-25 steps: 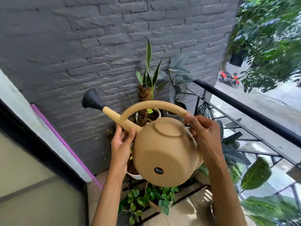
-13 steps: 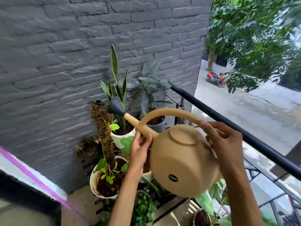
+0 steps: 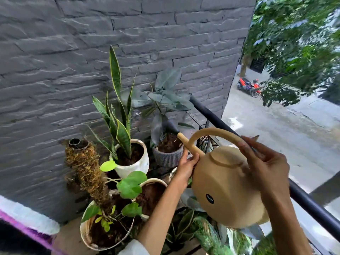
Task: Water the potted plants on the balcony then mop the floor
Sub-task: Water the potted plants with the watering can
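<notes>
- We tilt the tan watering can [image 3: 226, 188] at centre right, spout over the grey ribbed pot [image 3: 168, 157] at its 10 o'clock.
- Our right hand [image 3: 266, 168] grips the handle; our left hand [image 3: 187, 165] holds the spout base.
- We judge watering underway; next, pour gently without spilling.

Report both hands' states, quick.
Left hand: fingers curled round the spout base of the watering can.
Right hand: gripping the can's arched handle.
</notes>
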### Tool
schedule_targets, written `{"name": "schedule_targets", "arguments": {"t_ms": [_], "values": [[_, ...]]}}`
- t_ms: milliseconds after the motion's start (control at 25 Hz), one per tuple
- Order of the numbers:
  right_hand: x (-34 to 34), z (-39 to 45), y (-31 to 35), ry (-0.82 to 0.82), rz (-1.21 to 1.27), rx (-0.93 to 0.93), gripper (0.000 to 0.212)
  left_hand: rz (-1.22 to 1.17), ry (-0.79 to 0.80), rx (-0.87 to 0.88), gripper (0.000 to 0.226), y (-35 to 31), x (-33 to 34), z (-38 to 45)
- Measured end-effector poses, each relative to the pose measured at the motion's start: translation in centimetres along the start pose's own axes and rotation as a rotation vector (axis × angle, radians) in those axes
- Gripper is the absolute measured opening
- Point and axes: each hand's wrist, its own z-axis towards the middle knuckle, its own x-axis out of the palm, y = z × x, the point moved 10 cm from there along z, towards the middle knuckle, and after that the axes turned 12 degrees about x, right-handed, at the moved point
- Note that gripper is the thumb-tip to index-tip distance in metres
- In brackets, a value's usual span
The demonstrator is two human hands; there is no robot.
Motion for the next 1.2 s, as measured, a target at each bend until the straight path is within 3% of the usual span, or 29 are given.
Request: {"name": "schedule_targets", "arguments": {"t_ms": [320,520,1200], "values": [[9.2,10.3,1.4,0.027,-0.151,0.058,0.029,-0.040,-0.010,-0.121,0.083,2.2,-2.7,11.2],[12.4,14.0,2.0,0.037,-0.185,0.043,0.033,-0.089,-0.050,-0.104,0.067,1.2,-3.4,15.2],[12.7,15.8,2.6,0.082,-0.131,0.066,0.032,-0.065,-0.086,-0.145,0.068,1.3,-3.7,16.0]]}}
